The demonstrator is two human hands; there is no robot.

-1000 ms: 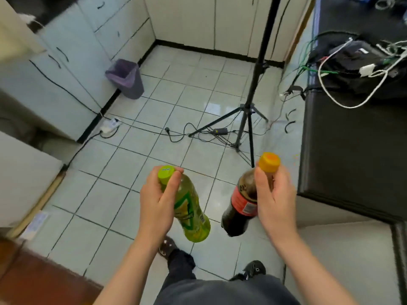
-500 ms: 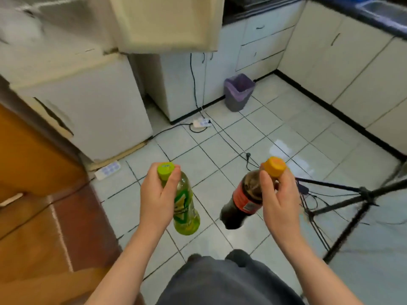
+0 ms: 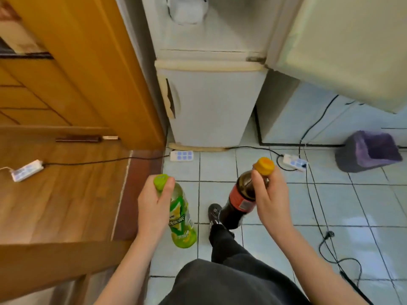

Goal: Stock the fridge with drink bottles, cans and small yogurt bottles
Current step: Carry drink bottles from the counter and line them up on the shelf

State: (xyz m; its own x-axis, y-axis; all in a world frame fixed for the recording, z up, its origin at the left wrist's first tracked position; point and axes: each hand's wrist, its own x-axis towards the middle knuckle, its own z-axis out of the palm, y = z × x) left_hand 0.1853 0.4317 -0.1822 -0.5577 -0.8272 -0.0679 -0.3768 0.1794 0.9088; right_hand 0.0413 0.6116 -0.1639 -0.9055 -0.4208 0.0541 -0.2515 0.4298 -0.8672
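Note:
My left hand (image 3: pixel 154 208) grips the neck of a green drink bottle (image 3: pixel 181 219) with a lime cap, which hangs tilted over the tiled floor. A dark cola bottle (image 3: pixel 239 201) with a red label and orange cap is held by its neck in my right hand (image 3: pixel 271 201). Straight ahead stands the white fridge (image 3: pixel 211 102). Its lower door is closed, and its upper door (image 3: pixel 343 47) swings open to the right. Inside the upper compartment I make out only a pale blurred object at the top edge.
A wooden door frame (image 3: pixel 92 69) and wood floor lie to the left. Power strips (image 3: pixel 181 155) and black cables (image 3: pixel 319 219) cross the tiles. A purple bin (image 3: pixel 370 150) sits at the right by white cabinets. My leg and shoe (image 3: pixel 217 214) are below the bottles.
The view has swung left from the cabinets and tripod to face the fridge, which is now close ahead. Both hands keep their hold on the bottles.

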